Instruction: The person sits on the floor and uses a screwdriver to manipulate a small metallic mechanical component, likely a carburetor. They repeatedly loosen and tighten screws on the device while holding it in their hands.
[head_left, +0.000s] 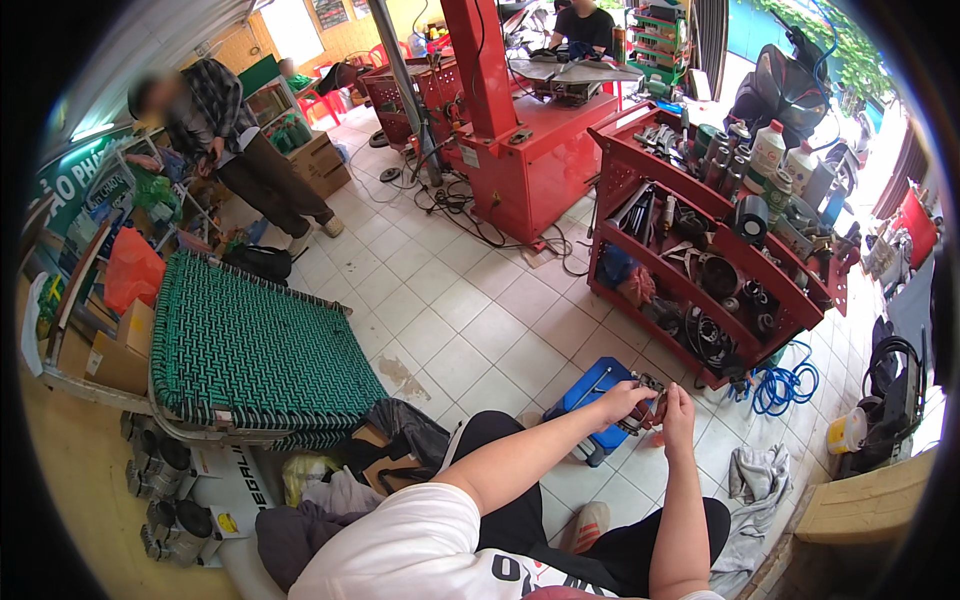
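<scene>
Out in front of my knees, both hands meet around a small metal mechanical part (652, 383) with dark and reddish-brown areas; its exact kind is too small to make out. My left hand (622, 401) grips it from the left with closed fingers. On the other side, my right hand (680, 412) has its fingers pinched together against the part. Beneath and left of my left hand is a blue plastic box or stool (578, 392) with a thin metal tool (600, 379) lying on its top. My fingers hide some of the part.
A red tool cart (640, 262) full of tools, bottles and parts stands ahead right, with a coiled blue hose (790, 385) beside it. A green woven lounger (255, 340) is on the left. Grey cloth (757, 480) lies right. One person stands far left; another sits at the back.
</scene>
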